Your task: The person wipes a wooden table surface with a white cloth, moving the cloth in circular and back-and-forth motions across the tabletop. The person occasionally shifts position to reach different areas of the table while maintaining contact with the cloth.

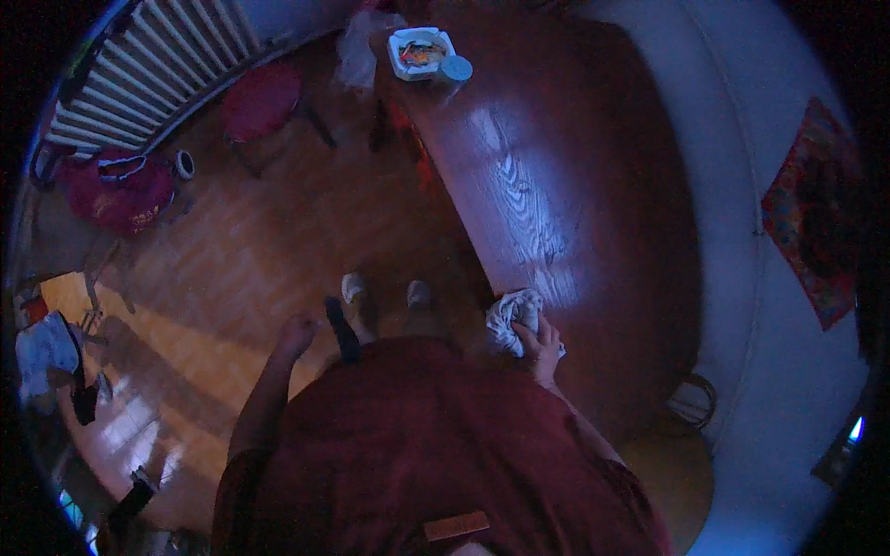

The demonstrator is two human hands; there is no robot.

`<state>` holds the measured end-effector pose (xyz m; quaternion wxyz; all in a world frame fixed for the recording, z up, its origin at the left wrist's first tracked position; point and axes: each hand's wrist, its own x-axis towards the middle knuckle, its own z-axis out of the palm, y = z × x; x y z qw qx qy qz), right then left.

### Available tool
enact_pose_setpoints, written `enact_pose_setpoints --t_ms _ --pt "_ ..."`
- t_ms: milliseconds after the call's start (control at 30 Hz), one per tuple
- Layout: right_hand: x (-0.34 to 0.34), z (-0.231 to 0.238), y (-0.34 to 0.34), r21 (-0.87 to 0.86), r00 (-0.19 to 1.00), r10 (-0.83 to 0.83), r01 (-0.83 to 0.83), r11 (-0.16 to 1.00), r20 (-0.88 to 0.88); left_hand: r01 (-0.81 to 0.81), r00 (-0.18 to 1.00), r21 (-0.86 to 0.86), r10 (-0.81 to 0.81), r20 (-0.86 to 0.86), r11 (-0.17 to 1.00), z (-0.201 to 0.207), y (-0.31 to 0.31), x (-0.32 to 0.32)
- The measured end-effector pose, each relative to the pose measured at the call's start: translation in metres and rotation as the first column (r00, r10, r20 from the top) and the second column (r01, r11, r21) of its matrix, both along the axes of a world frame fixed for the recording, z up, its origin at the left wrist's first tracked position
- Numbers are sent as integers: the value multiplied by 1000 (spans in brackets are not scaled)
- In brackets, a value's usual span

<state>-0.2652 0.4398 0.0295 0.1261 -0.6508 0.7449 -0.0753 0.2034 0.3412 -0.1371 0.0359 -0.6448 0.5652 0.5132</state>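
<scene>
My right hand [542, 347] is closed on a crumpled pale cloth [513, 315] with dark markings. The cloth rests on the near left edge of a dark reddish-brown wooden table [593, 176]. Over the floor, left of the table, hangs my left hand [298, 335]. Its fingers are curled in, and I see nothing in them. Beside that hand a dark strap [341, 329] hangs in front of my dark red top.
At the table's far end stand a white square tray [397, 57] holding small items and a round pale-topped container [456, 68]. A red round stool [262, 97], a red cushioned seat [120, 199] and a white radiator [153, 74] are at far left. A white wall runs along the right.
</scene>
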Motion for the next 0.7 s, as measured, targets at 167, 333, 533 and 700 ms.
enact_pose_setpoints --t_ms 167,333,533,700 --pt "34 0 -133 -154 1000 8 -9 988 -7 47 999 -116 -50 -20 992 -3 -10 16" --pt "69 -13 -289 -305 992 126 -121 944 -5 405 912 -254 -371 173 878 -12 -9 47" --pt "23 -15 -209 -293 972 227 -198 935 67 183 976 -105 -167 140 977 40 -40 -11" --pt "-55 -3 -38 -127 986 63 -44 991 152 75 992 -75 -67 109 994 -4 -46 -25"
